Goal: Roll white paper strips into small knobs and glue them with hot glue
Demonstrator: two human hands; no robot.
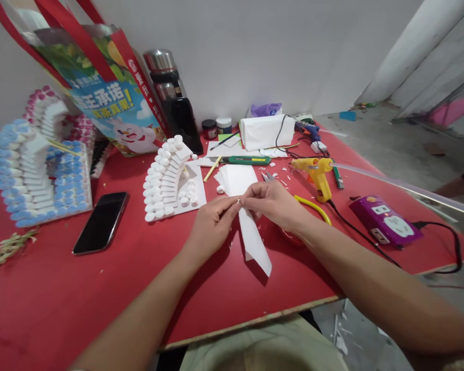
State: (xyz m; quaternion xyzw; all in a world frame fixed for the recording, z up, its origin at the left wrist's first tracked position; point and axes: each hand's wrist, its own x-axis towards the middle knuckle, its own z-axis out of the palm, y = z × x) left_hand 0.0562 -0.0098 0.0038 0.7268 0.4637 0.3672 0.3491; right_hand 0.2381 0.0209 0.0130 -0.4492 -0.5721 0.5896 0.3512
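Note:
Both my hands meet above the red table (62,304), pinching a stack of white paper strips (255,242). My left hand (211,226) grips the stack at its middle with closed fingers. My right hand (272,203) pinches the same spot from the right. The upper ends of the strips fan out behind my fingers, and a long strip hangs down toward me. A white model staircase of foam pieces (168,178) stands just left of my hands.
A black phone (101,222) lies at left, near a blue-and-white foam staircase (38,175). A yellow glue gun (317,172), a purple power strip (384,220), a printed bag (112,108), a dark flask (174,98) and a white box (266,131) stand around.

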